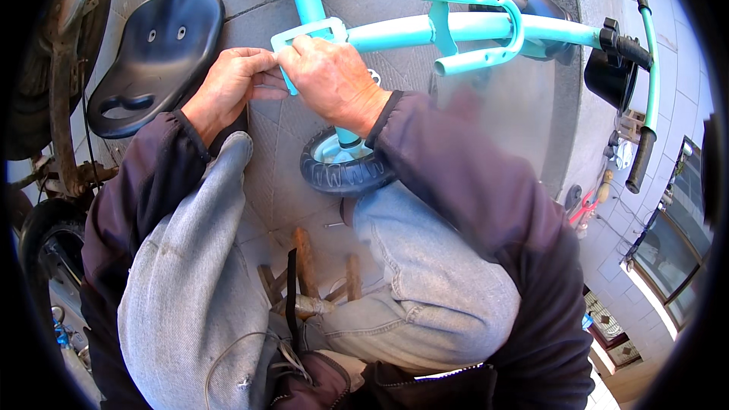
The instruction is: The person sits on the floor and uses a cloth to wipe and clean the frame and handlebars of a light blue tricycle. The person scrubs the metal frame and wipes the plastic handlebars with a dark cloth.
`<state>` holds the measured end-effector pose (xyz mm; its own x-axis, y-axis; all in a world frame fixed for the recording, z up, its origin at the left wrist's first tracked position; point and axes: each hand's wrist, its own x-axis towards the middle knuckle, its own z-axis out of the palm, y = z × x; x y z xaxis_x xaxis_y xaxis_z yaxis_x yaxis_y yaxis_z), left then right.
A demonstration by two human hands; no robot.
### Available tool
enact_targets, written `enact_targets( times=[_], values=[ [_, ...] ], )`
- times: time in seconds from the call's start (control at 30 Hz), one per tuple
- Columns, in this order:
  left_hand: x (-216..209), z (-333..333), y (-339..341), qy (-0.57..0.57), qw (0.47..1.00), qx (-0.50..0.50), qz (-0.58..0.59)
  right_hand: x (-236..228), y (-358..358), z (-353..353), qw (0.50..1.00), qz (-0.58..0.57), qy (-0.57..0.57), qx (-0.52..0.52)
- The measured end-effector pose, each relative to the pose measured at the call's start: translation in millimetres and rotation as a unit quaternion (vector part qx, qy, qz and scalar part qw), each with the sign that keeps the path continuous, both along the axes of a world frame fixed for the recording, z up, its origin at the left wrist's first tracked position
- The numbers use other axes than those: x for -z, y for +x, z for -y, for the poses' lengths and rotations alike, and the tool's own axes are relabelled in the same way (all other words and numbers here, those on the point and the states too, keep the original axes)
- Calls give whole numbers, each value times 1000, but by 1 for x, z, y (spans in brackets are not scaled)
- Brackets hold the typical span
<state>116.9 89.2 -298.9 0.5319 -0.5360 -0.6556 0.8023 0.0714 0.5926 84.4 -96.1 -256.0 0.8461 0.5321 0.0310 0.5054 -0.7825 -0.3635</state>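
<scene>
Here I am, right grip (332, 80) clamped on the bracket (338, 29) of the turquoise frame (395, 33) over the paved floor (266, 144), right of the black seat (171, 49), left grip (228, 89) at its edge, whether clamped I cannot tell.

From afar, I watch through one fisheye on the person's head, the left of its pair, facing steeply down past the jeans (440, 281) to the hands (334, 80) close below, with paving (250, 34) behind them.
</scene>
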Motion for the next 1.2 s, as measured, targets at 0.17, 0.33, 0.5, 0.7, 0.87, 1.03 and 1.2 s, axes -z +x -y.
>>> enact_targets(
  times=[0.17, 0.33, 0.5, 0.7, 0.87, 1.03, 1.2],
  values=[
    [-2, 1, 1, -6, 1000, 4, 0, 2, -4, -8, 996, -38, 17, 76],
    [-1, 0, 1, -9, 1000, 0, -5, -1, -4, -11, 994, -49, 11, 102],
    [-1, -1, 1, -12, 1000, 1, -14, -3, 0, -2, 999, -4, 30, 22],
    [-3, 1, 2, -9, 1000, -12, -13, 2, -4, -10, 998, -31, 3, 61],
    [-4, 1, 2, 0, 1000, -12, -10, 3, -7, -15, 995, -30, -18, 96],
    [-3, 1, 2, -11, 999, -15, -26, 2, -4, -10, 999, 9, -4, 47],
    [-3, 0, 2, -7, 1000, -5, -24, 2, -1, -5, 1000, 11, 16, 8]
  ],
)
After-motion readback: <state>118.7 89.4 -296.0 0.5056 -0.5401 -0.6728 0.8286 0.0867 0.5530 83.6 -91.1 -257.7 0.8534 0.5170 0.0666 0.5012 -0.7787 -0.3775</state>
